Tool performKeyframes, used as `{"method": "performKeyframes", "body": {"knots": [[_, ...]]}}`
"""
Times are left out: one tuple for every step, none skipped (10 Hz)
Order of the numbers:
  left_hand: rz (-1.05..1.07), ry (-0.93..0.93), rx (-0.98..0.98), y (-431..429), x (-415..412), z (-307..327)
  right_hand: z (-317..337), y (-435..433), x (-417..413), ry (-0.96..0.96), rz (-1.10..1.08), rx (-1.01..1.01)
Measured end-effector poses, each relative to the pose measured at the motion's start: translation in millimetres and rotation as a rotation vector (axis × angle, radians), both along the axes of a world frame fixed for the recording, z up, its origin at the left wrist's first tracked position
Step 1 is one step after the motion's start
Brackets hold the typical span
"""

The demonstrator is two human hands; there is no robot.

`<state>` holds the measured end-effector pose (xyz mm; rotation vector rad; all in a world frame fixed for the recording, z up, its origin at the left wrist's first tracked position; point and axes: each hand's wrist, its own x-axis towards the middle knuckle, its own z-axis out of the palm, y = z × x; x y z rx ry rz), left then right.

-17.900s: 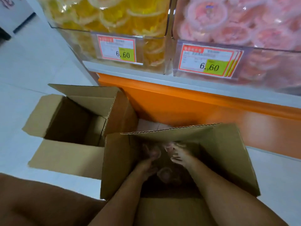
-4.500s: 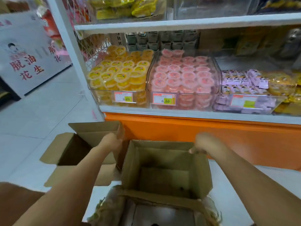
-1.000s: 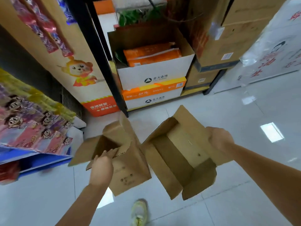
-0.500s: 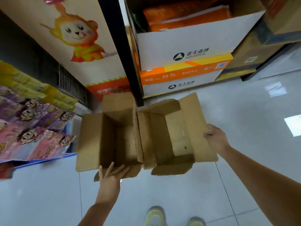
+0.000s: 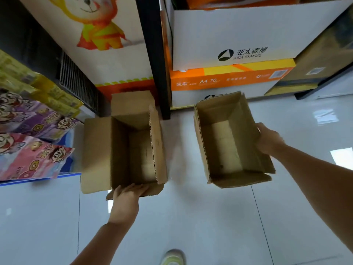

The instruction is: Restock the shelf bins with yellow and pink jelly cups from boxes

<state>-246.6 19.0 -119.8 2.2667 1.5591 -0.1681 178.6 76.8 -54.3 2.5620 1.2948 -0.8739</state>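
Observation:
Two empty brown cardboard boxes stand open side by side over the pale tiled floor. The left box [image 5: 122, 150] is beside the black shelf post. My left hand [image 5: 127, 195] rests on its near flap with the fingers stretched out along the edge. The right box [image 5: 227, 142] is tilted a little, and my right hand [image 5: 268, 139] grips its right wall from outside. No jelly cups and no shelf bins are in view.
A black shelf post [image 5: 156, 54] rises behind the boxes. White and orange paper cartons [image 5: 238, 39] are stacked at the back right. Snack packs [image 5: 28, 134] fill a low shelf on the left. My shoe [image 5: 172, 257] shows at the bottom.
The two boxes, touching half a second ago, now stand apart. The right box has moved to the right with my right hand. My left hand now lies on the left box's near flap.

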Motion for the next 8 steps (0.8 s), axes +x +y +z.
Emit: {"method": "performKeyframes", "body": {"knots": [[-0.028, -0.019, 0.031, 1, 2, -5, -10, 2, -20, 0.062, 0.131, -0.026], [-0.041, 0.069, 0.058, 7, -6, -4, -20, 14, -51, 0.183, 0.105, 0.089], [0.057, 0.105, -0.008, 19, -21, -2, -28, 27, -92, 0.224, -0.082, 0.197], [0.120, 0.102, -0.036, 33, -34, 1, -33, 38, -122, 0.244, -0.167, 0.300], [0.194, 0.129, -0.110, 44, -33, 2, -32, 48, -139, 0.282, -0.112, 0.343], [0.299, 0.193, -0.172, 51, -26, 5, -25, 53, -151, 0.430, -0.001, 0.224], [0.310, 0.249, -0.223, 50, -16, 23, -2, 54, -153, 0.501, 0.088, 0.074], [0.383, 0.095, -0.262, 59, -11, 57, 36, 61, -151, 0.466, 0.029, 0.067]]}}
